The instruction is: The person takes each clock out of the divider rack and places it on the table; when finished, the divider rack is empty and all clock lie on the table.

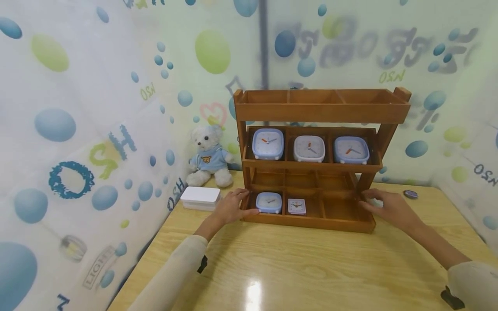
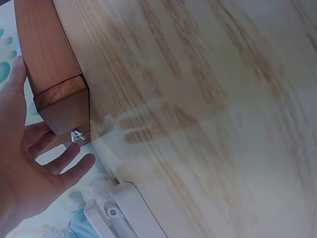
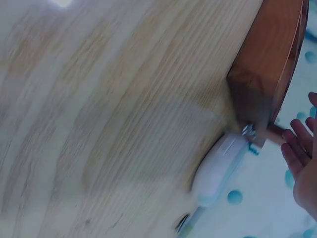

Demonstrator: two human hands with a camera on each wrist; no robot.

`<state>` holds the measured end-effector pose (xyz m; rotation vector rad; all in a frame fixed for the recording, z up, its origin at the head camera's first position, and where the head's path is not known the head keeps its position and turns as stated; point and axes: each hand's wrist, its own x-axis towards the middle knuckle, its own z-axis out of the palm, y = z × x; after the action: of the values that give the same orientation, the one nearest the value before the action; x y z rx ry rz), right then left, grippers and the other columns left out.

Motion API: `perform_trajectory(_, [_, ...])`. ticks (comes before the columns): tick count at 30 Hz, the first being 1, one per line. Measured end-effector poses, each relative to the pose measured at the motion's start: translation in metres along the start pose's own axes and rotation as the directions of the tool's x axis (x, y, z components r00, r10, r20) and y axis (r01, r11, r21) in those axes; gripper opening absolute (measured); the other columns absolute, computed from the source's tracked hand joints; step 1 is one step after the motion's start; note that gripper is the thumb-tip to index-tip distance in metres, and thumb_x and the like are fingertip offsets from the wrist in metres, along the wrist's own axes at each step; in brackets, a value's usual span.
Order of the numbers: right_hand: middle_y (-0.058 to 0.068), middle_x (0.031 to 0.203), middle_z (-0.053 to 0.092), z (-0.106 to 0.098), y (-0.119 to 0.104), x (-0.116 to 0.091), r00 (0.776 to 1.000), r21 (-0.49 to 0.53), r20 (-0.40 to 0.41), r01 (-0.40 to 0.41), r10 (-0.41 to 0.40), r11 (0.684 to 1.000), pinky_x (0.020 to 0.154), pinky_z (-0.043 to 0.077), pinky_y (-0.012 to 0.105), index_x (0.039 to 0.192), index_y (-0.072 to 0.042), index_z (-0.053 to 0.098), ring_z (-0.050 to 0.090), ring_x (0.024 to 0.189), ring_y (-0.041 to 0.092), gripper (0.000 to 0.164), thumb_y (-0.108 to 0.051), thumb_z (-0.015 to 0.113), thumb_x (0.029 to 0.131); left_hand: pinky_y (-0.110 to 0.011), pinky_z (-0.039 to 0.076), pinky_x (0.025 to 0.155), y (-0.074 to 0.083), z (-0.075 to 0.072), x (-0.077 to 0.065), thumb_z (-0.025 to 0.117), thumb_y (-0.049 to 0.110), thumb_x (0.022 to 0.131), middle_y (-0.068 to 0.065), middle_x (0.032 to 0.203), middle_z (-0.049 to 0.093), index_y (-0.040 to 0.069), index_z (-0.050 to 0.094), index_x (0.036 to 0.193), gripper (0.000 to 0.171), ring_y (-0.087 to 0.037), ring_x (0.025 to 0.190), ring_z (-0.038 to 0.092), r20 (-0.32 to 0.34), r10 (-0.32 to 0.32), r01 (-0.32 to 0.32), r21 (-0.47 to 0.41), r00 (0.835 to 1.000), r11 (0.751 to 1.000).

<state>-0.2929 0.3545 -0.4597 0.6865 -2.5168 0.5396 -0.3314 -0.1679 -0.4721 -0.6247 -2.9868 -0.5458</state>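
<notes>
A three-tier brown wooden shelf [image 1: 323, 113] stands on the table. Its middle tier carries three alarm clocks: a blue one [image 1: 268, 144], a white one [image 1: 309, 149] and another blue one [image 1: 351, 150]. In the bottom tier sit a blue alarm clock [image 1: 269, 203] and a small square clock [image 1: 297, 206]. My left hand [image 1: 230, 207] is at the bottom tier's left end, thumb along the front corner, fingers loosely spread beside the end panel in the left wrist view. At the opposite end, my right hand [image 1: 393, 209] has its fingers extended close to the side panel.
A white teddy bear [image 1: 210, 157] in a blue hoodie sits against the wall, left of the shelf. In front of it lies a white box [image 1: 200, 196]. A white rounded object [image 3: 218, 171] is beside the shelf's right end, and a small dark oval item [image 1: 410, 194] lies farther right.
</notes>
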Motion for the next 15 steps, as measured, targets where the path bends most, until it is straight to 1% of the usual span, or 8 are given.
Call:
perform_trajectory(1, [0.011, 0.093, 0.078, 0.002, -0.008, 0.002, 1.000, 0.006, 0.003, 0.003, -0.003, 1.000, 0.060, 0.056, 0.042, 0.113, -0.002, 0.077, 0.072, 0.074, 0.029, 0.030, -0.015, 0.084, 0.087, -0.057, 0.045, 0.108, 0.000, 0.000, 0.000, 0.070, 0.072, 0.086, -0.009, 0.159, 0.046, 0.011, 0.051, 0.155, 0.094, -0.041, 0.141, 0.047, 0.002, 0.001, -0.001, -0.006, 1.000, 1.000])
perform_trajectory(4, [0.009, 0.093, 0.078, 0.010, -0.028, 0.011, 1.000, 0.031, 0.009, 0.020, -0.020, 0.999, 0.059, 0.055, 0.040, 0.113, -0.004, 0.077, 0.070, 0.069, 0.025, 0.031, -0.019, 0.085, 0.087, -0.057, 0.046, 0.108, 0.000, -0.001, 0.000, 0.070, 0.072, 0.086, -0.009, 0.158, 0.047, 0.011, 0.052, 0.154, 0.094, -0.041, 0.140, 0.048, -0.003, 0.001, -0.001, -0.006, 1.000, 1.000])
perform_trajectory(7, [0.010, 0.099, 0.078, 0.019, -0.046, 0.020, 0.999, 0.070, 0.029, 0.022, -0.024, 0.997, 0.066, 0.059, 0.043, 0.116, -0.005, 0.077, 0.073, 0.079, 0.028, 0.033, -0.021, 0.085, 0.088, -0.057, 0.047, 0.106, -0.001, 0.000, 0.000, 0.071, 0.072, 0.085, -0.010, 0.157, 0.048, 0.011, 0.053, 0.154, 0.093, -0.042, 0.138, 0.050, -0.014, 0.002, -0.003, -0.008, 1.000, 1.000])
perform_trajectory(8, [0.011, 0.107, 0.078, 0.022, -0.051, 0.023, 0.999, 0.080, 0.032, 0.025, -0.027, 0.996, 0.074, 0.060, 0.046, 0.116, -0.005, 0.077, 0.075, 0.089, 0.030, 0.034, -0.022, 0.085, 0.089, -0.057, 0.047, 0.106, -0.002, 0.000, 0.000, 0.071, 0.072, 0.085, -0.009, 0.157, 0.048, 0.011, 0.053, 0.154, 0.093, -0.042, 0.138, 0.050, -0.016, 0.003, -0.003, -0.005, 1.000, 1.000])
perform_trajectory(9, [0.011, 0.108, 0.078, 0.025, -0.056, 0.026, 0.999, 0.089, 0.038, 0.025, -0.029, 0.996, 0.076, 0.060, 0.048, 0.117, -0.005, 0.077, 0.075, 0.092, 0.031, 0.035, -0.023, 0.085, 0.088, -0.056, 0.048, 0.106, -0.002, 0.001, 0.000, 0.071, 0.072, 0.086, -0.009, 0.157, 0.048, 0.011, 0.053, 0.154, 0.093, -0.042, 0.138, 0.050, -0.018, 0.004, -0.004, -0.006, 1.000, 1.000])
perform_trajectory(11, [0.012, 0.111, 0.077, 0.031, -0.064, 0.031, 0.998, 0.103, 0.049, 0.029, -0.035, 0.994, 0.080, 0.060, 0.050, 0.117, -0.003, 0.077, 0.074, 0.098, 0.033, 0.037, -0.024, 0.086, 0.088, -0.056, 0.048, 0.106, -0.002, 0.002, 0.001, 0.071, 0.072, 0.086, -0.009, 0.157, 0.048, 0.011, 0.053, 0.154, 0.093, -0.041, 0.138, 0.050, -0.019, 0.007, -0.007, -0.006, 1.000, 1.000])
perform_trajectory(15, [0.013, 0.113, 0.077, 0.042, -0.077, 0.041, 0.996, 0.134, 0.071, 0.048, -0.058, 0.990, 0.083, 0.059, 0.051, 0.118, -0.002, 0.076, 0.074, 0.101, 0.034, 0.040, -0.024, 0.087, 0.087, -0.055, 0.048, 0.106, -0.001, 0.002, 0.001, 0.071, 0.072, 0.086, -0.009, 0.158, 0.048, 0.011, 0.052, 0.154, 0.093, -0.041, 0.138, 0.050, -0.012, 0.008, -0.009, -0.014, 1.000, 1.000])
